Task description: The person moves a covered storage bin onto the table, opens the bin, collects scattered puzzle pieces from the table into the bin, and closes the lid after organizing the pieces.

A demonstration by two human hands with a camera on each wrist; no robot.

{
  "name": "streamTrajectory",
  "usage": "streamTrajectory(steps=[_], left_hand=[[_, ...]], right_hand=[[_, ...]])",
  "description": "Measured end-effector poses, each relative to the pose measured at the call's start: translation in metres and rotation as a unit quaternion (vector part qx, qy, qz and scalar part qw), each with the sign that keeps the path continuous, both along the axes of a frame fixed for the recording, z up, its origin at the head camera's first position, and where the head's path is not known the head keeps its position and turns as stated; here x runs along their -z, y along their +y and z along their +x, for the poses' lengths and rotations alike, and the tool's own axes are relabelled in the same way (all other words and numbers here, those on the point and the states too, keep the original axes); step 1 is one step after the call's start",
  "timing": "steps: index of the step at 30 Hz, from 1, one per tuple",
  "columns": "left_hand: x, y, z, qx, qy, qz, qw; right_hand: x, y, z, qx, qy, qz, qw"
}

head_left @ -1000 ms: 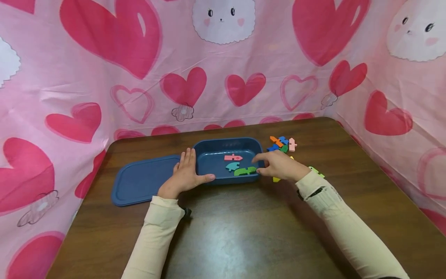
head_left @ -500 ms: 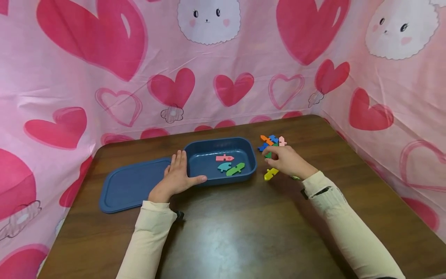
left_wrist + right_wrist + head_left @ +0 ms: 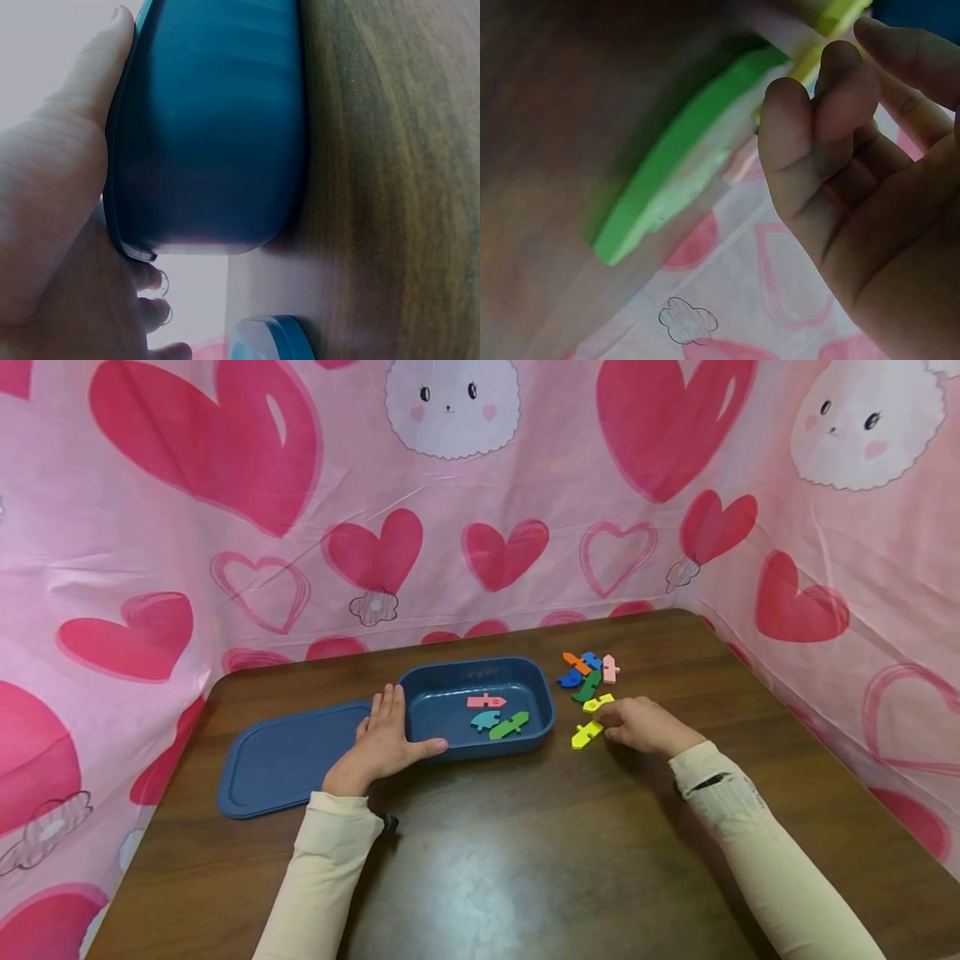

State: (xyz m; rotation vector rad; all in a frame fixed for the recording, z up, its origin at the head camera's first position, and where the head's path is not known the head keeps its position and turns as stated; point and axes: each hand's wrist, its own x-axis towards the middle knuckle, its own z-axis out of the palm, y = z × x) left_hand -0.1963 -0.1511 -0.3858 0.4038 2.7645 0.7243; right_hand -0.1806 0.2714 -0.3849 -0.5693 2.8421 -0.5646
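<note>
My left hand [image 3: 386, 737] rests flat against the left end of the blue tray [image 3: 540, 693], thumb along its front wall; the left wrist view shows the palm [image 3: 52, 187] on the tray wall [image 3: 210, 127]. Inside lie a pink piece [image 3: 486, 701], a teal piece [image 3: 484, 719] and a green piece [image 3: 509, 725]. My right hand [image 3: 611, 722] lies on the table right of the tray, fingertips beside a yellow piece [image 3: 587, 735]. In the right wrist view the loosely bent fingers [image 3: 817, 112] are close to a light green piece [image 3: 682, 150], holding nothing.
The blue lid [image 3: 288, 760] lies flat left of the tray. Several coloured pieces [image 3: 587, 672] are scattered behind the right hand, another yellow one [image 3: 597, 702] among them. Pink heart-print cloth [image 3: 480, 485] walls the brown table [image 3: 525, 860] at the back and both sides.
My right hand left the tray's right end, reached to the scattered pieces, then came down beside the yellow piece. The green piece now lies flat in the tray. The left hand stayed put.
</note>
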Motion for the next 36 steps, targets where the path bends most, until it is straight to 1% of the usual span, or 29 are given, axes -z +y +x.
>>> streamTrajectory(steps=[6,14,18,22,25,27,32,36], left_hand=[[-0.001,-0.001,0.001,-0.002,-0.001,-0.002,1.0],[0.001,-0.002,0.001,-0.003,-0.003,0.0,1.0],[0.0,0.0,0.0,-0.003,0.0,-0.005,1.0],[0.001,0.002,-0.001,-0.004,0.003,-0.008,1.0],[0.001,0.002,-0.001,-0.003,0.004,-0.009,0.9999],[0.001,0.002,-0.001,-0.003,0.003,-0.009,1.0],[-0.001,0.002,0.0,-0.006,0.002,-0.007,1.0],[0.0,0.002,0.0,-0.005,0.002,-0.008,1.0]], right_hand=[[0.007,-0.001,-0.003,0.003,-0.007,0.006,1.0],[0.013,-0.005,-0.005,-0.016,0.036,0.022,0.999],[0.013,-0.005,-0.004,-0.017,0.039,0.031,0.999],[0.01,-0.004,-0.003,-0.004,0.018,0.027,0.999],[0.009,-0.004,-0.003,0.019,0.005,0.019,1.0],[0.008,-0.004,-0.004,0.03,0.008,0.011,0.999],[0.001,-0.007,-0.006,0.051,0.045,-0.017,0.998],[-0.004,-0.01,-0.006,0.076,0.053,-0.035,0.995]])
